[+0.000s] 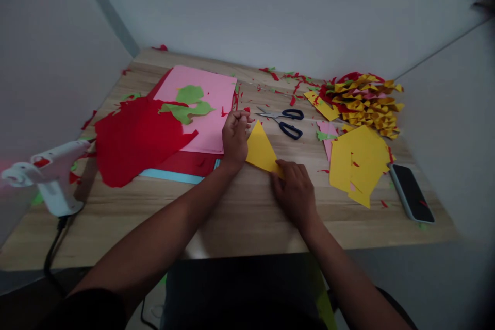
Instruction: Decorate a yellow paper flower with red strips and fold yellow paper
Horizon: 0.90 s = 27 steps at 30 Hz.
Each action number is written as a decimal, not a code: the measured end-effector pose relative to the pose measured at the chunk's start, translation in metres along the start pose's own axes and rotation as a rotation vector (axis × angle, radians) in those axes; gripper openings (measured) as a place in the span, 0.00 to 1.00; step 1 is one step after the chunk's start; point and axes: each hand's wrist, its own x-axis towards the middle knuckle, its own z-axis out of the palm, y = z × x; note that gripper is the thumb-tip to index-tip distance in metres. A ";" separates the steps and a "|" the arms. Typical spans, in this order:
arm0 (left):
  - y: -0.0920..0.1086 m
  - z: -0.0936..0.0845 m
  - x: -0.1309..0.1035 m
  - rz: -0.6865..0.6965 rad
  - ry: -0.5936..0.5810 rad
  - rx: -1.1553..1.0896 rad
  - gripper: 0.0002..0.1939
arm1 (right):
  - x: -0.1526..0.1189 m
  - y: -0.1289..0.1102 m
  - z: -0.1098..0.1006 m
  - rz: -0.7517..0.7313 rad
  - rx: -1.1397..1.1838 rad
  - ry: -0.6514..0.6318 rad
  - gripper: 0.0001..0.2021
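Observation:
A yellow triangular piece (262,148) lies between my hands at the middle of the table. My right hand (294,188) pinches its lower right corner between thumb and fingers. My left hand (235,136) is beside its left edge, palm turned inward, with fingers curled and the fingertips close to the thumb; anything between them is too small to make out. Scissors (288,118) with dark blue handles lie open just beyond the piece, to the right. Pink sheets (212,98) are left of my left hand, with green scraps (189,95) on them.
Large red felt (135,139) covers the left side, near a white glue gun (58,175) with a black cord. At right are yellow sheets (359,160), a phone (413,193) and a heap of curled yellow strips (371,103). Red and green scraps line the back edge.

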 end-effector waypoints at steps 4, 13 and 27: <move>-0.001 0.000 0.000 -0.015 -0.013 0.032 0.07 | 0.001 0.001 0.001 0.024 -0.005 0.048 0.09; -0.001 -0.001 0.002 0.018 0.027 0.028 0.13 | 0.000 0.004 0.001 -0.014 0.012 0.012 0.07; 0.003 -0.001 0.001 0.013 0.014 0.023 0.14 | 0.001 0.006 0.002 0.078 0.016 0.042 0.06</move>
